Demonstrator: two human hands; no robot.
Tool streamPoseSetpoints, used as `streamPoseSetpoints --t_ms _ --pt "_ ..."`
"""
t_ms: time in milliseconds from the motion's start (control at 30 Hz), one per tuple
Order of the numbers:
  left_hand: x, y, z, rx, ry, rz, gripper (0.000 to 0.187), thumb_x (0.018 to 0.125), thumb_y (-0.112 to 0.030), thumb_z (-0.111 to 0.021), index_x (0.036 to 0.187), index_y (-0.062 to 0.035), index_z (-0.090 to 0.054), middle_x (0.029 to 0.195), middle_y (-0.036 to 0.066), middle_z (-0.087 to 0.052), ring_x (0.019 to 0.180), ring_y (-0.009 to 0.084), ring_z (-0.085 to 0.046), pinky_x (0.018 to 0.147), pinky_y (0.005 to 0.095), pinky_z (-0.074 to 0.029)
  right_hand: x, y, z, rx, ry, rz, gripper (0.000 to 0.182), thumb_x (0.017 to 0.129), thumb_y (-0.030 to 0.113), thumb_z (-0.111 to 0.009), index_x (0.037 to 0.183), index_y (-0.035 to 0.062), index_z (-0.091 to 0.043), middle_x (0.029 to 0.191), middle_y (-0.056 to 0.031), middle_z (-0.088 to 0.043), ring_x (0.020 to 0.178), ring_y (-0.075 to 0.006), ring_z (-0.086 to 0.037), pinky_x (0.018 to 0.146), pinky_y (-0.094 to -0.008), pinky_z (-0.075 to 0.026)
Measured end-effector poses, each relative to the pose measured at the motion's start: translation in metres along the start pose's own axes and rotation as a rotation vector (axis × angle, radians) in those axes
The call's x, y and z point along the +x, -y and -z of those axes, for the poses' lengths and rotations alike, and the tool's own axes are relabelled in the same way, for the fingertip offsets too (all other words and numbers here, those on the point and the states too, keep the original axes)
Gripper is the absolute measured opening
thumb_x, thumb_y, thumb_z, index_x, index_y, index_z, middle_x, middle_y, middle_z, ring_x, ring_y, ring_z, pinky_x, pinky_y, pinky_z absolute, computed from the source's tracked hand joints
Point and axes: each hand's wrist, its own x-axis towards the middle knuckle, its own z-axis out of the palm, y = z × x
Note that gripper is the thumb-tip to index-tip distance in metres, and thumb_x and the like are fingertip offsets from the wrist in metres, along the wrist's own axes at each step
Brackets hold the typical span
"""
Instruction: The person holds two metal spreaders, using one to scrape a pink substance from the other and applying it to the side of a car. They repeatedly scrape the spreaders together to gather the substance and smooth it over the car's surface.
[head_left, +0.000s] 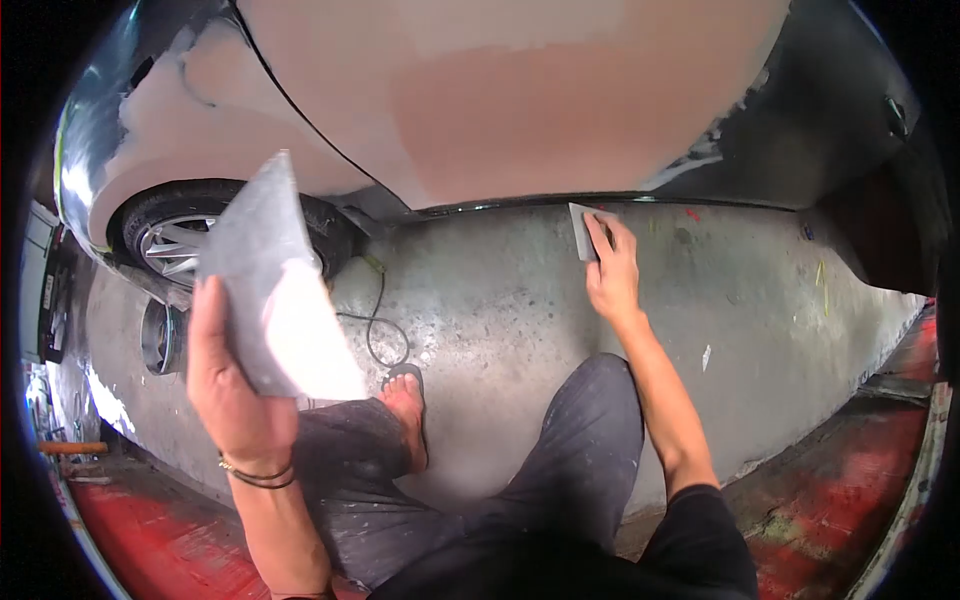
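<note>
My left hand (235, 390) grips a thin grey metal mixing plate (255, 230) by its edge, thumb along the left side. A smooth pale pink patch of body filler (305, 330) lies on the lower part of that plate. Pinched in my right hand (615, 270) is a flat grey filler spreader (580, 230), just below the lower edge of the car door. The car door (600, 40) is coated in pale pink filler, with a darker pink rectangular area (500, 120) in its middle. Neither hand touches the car.
Left of the door is a wheel (175, 245) under the filler-coated fender. A dark hose (380, 345) loops over the concrete floor (490, 290) near my sandalled foot (405, 405). A round metal rim-like thing (157, 335) stands by the wheel. Red-stained ground (150, 540) lies at lower left.
</note>
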Motion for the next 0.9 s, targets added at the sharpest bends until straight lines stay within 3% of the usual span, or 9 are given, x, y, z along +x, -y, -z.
streamPoseSetpoints --t_ms 33,167,200,300,533,633,733,800,900 --pt "0.0 0.007 -0.018 -0.012 -0.071 0.027 0.04 0.119 -0.029 -0.057 0.143 0.0011 -0.067 0.13 0.012 -0.079 0.112 0.0243 -0.079 0.099 0.0405 -0.065 -0.002 0.02 0.014 0.143 -0.044 -0.027 0.06 0.094 -0.005 -0.067 0.153 0.0078 -0.063 0.156 -0.0174 -0.056 0.143 -0.0398 -0.055 0.123 -0.0498 -0.045" --pt "0.004 0.048 -0.038 -0.079 -0.011 0.229 0.04 0.116 -0.026 -0.06 0.148 -0.0034 -0.064 0.14 0.008 -0.073 0.127 0.0213 -0.071 0.113 0.0386 -0.055 -0.013 0.11 0.081 0.749 -0.143 -0.147 0.045 0.114 0.005 -0.054 0.158 0.0011 -0.053 0.156 -0.0192 -0.057 0.147 -0.0326 -0.055 0.121 -0.0441 -0.047" --pt "0.003 0.061 -0.049 -0.093 -0.038 0.282 0.04 0.116 -0.026 -0.061 0.149 -0.0042 -0.064 0.141 0.007 -0.073 0.129 0.0204 -0.07 0.115 0.0384 -0.054 -0.01 0.139 0.101 0.869 -0.149 -0.074 0.047 0.116 0.008 -0.052 0.162 0.0036 -0.048 0.157 -0.019 -0.057 0.147 -0.0317 -0.054 0.12 -0.0468 -0.049" --pt "0.001 0.095 -0.077 -0.144 0.084 0.384 0.038 0.116 -0.027 -0.06 0.148 -0.0076 -0.063 0.138 0.006 -0.073 0.127 0.0205 -0.071 0.112 0.0405 -0.056 -0.015 0.181 0.112 0.887 -0.177 0.172 0.047 0.116 0.012 -0.053 0.162 0.0038 -0.05 0.159 -0.0237 -0.053 0.147 -0.0386 -0.055 0.124 -0.0505 -0.044" --pt "-0.004 0.121 -0.103 -0.142 0.139 0.424 0.031 0.117 -0.02 -0.057 0.145 -0.0084 -0.06 0.131 0.008 -0.074 0.117 0.0221 -0.076 0.102 0.0416 -0.064 -0.013 0.215 0.117 0.891 -0.197 0.183 0.053 0.114 0.033 -0.062 0.158 0.0038 -0.058 0.154 -0.0263 -0.055 0.148 -0.0419 -0.053 0.124 -0.0523 -0.043" --pt "0.001 0.102 -0.102 -0.181 0.115 0.365 0.032 0.116 -0.02 -0.059 0.146 -0.0086 -0.06 0.132 0.007 -0.074 0.118 0.0223 -0.075 0.102 0.0427 -0.063 -0.023 0.199 0.117 0.829 -0.088 0.061 0.05 0.111 0.029 -0.065 0.155 0.0059 -0.062 0.15 -0.0243 -0.059 0.145 -0.0427 -0.053 0.122 -0.0526 -0.044" --pt "0.017 0.066 -0.087 -0.3 0.165 0.275 0.036 0.115 -0.02 -0.059 0.148 -0.0059 -0.058 0.138 0.008 -0.071 0.125 0.0232 -0.071 0.11 0.0439 -0.058 -0.019 0.163 0.119 0.37 0.113 0.093 0.049 0.104 0.026 -0.073 0.15 0.0092 -0.068 0.147 -0.0216 -0.062 0.141 -0.0429 -0.055 0.12 -0.0536 -0.046" --pt "0.022 0.053 -0.077 -0.346 0.115 0.243 0.035 0.116 -0.025 -0.061 0.146 -0.0073 -0.061 0.135 0.008 -0.075 0.119 0.0229 -0.076 0.1 0.0432 -0.065 0.009 0.143 0.127 0.205 -0.048 0.105 0.053 0.093 0.024 -0.082 0.143 0.0095 -0.073 0.143 -0.0186 -0.063 0.134 -0.0411 -0.057 0.117 -0.0536 -0.046" --pt "0.023 0.042 -0.067 -0.374 0.043 0.234 0.036 0.117 -0.026 -0.059 0.144 -0.0032 -0.062 0.135 0.01 -0.075 0.12 0.0243 -0.077 0.1 0.0447 -0.066 0.086 0.127 0.163 -0.046 -0.327 0.217 0.055 0.089 0.024 -0.083 0.14 0.0059 -0.075 0.139 -0.0178 -0.064 0.135 -0.0408 -0.054 0.117 -0.0537 -0.044"
